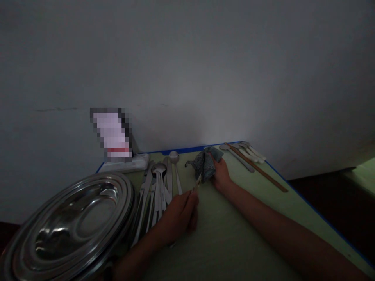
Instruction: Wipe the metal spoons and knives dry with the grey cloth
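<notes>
My left hand [179, 216] is closed around the end of a thin light-coloured stick, maybe a chopstick [198, 183], whose far end runs into a grey-blue cloth [206, 164]. My right hand [220, 174] grips that cloth, wrapped round the stick's tip, above the pale green table [234, 234]. Just left of my left hand lies a row of several metal spoons and knives [158, 187].
A stack of steel plates [73, 226] fills the near left. A white tray [125, 166] with a blurred box stands at the back left. More spoons [249, 151] and a long wooden chopstick [258, 168] lie at the back right. A grey wall rises behind; the table's right edge is blue.
</notes>
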A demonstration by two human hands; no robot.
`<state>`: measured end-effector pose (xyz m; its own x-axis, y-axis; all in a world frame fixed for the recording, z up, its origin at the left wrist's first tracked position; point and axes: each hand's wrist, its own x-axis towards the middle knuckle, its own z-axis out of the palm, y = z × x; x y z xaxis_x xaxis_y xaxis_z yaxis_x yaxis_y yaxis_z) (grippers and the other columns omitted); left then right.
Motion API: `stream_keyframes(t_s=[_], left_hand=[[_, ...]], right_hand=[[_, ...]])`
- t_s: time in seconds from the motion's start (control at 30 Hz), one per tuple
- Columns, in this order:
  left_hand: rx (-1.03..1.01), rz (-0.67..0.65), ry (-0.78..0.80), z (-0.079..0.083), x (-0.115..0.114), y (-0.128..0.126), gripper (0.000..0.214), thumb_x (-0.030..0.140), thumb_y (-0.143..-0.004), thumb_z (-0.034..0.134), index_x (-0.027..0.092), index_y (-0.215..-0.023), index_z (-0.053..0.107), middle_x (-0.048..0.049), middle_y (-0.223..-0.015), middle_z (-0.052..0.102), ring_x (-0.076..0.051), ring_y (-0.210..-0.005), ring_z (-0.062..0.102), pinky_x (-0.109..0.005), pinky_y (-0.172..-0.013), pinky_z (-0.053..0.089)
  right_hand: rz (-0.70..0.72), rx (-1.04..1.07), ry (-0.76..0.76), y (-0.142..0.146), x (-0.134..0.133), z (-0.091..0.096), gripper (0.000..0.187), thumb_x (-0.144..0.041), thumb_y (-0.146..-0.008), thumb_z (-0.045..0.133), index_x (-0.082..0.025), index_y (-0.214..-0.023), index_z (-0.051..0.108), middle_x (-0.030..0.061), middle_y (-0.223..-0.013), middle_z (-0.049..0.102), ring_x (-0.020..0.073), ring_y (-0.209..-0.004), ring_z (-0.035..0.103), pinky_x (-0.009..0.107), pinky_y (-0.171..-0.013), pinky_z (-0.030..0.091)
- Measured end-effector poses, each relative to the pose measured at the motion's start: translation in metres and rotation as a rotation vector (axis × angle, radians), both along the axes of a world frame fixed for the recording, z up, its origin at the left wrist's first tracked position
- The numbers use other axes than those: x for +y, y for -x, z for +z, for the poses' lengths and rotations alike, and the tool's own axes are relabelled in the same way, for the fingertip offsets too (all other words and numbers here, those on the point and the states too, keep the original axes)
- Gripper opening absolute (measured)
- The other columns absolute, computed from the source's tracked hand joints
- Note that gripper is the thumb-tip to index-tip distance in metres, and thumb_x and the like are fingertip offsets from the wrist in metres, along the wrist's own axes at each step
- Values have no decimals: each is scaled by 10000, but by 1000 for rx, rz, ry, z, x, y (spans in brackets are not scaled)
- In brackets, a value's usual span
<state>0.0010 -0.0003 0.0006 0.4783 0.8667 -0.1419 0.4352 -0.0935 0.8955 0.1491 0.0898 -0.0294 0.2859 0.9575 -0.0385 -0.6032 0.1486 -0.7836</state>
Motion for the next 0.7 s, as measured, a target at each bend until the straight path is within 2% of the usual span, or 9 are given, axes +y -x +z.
stream_keyframes(t_s=[0.2, 0.33, 0.57, 0.7], left_hand=[[-34, 19, 12, -2, 0, -2, 374, 440, -916, 243, 206, -701, 439, 66, -419, 456, -128, -398, 479, -228, -461, 408], [-26, 36, 32, -4, 1, -4, 360, 424, -915, 243, 200, -726, 452, 71, -412, 456, -125, -376, 478, -225, -439, 401], [-70, 68, 45, -2, -1, -1, 394, 418, -904, 277, 203, -608, 422, 66, -390, 429, -109, -369, 437, -215, -441, 365], [-43, 46, -8, -1, -2, 1, 408, 393, -904, 279, 201, -575, 424, 56, -402, 432, -107, -403, 435, -213, -476, 367]], right_hand=[[70, 40, 52, 3, -7, 1, 250, -335, -539, 737, -181, -675, 594, -38, -534, 617, 166, -639, 618, 284, -588, 483], [105, 38, 111, 5, -13, 2, 230, -328, -514, 739, -180, -593, 582, -38, -484, 593, 149, -559, 593, 276, -561, 475], [115, 76, 132, 5, -9, 1, 179, -259, -553, 703, -181, -685, 609, -37, -550, 632, 155, -606, 612, 274, -593, 484], [113, 79, 67, -1, 1, -5, 108, -226, -595, 638, -192, -689, 596, -41, -563, 632, 151, -588, 610, 275, -584, 490]])
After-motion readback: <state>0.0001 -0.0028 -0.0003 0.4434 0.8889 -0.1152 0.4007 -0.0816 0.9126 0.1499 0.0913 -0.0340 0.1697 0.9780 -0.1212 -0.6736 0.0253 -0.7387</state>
